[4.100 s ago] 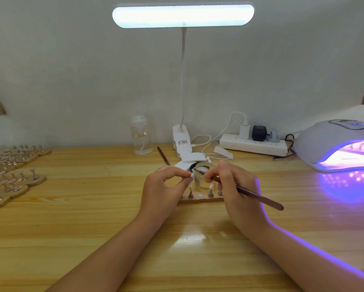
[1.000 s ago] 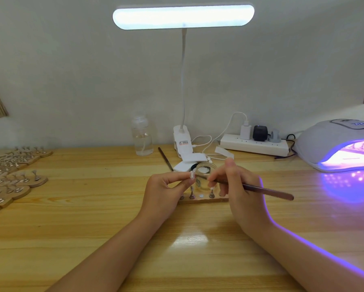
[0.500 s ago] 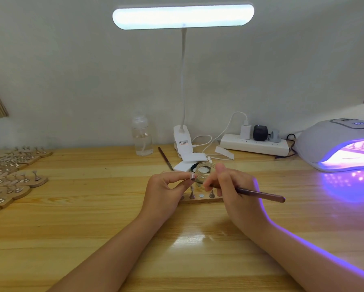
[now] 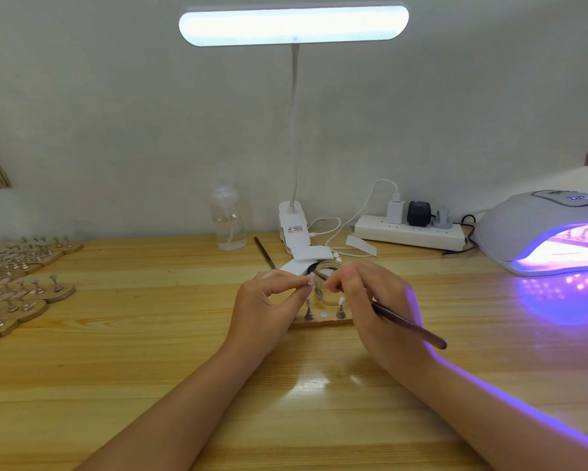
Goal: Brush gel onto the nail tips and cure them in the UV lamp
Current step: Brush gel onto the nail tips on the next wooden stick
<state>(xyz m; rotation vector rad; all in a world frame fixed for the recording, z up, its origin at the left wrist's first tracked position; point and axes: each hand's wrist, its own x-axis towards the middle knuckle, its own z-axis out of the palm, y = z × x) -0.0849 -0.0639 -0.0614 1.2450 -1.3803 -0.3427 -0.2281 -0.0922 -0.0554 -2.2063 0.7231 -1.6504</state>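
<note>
My left hand pinches a small nail tip on its peg, held just above a wooden holder strip. My right hand grips a thin brown brush, its bristle end pointing at the nail tip. A small glass gel jar stands between and behind the two hands, partly hidden. More pegs with nail tips stand on the strip. The UV lamp glows purple at the right, with a holder strip inside it.
Several wooden strips of nail-tip pegs lie at the left edge. A clear spray bottle, a second brush, the clip desk lamp and a power strip with cables stand along the wall.
My right hand has tilted the brush handle lower and drawn its tip back toward the nail tip. My left hand has barely moved.
</note>
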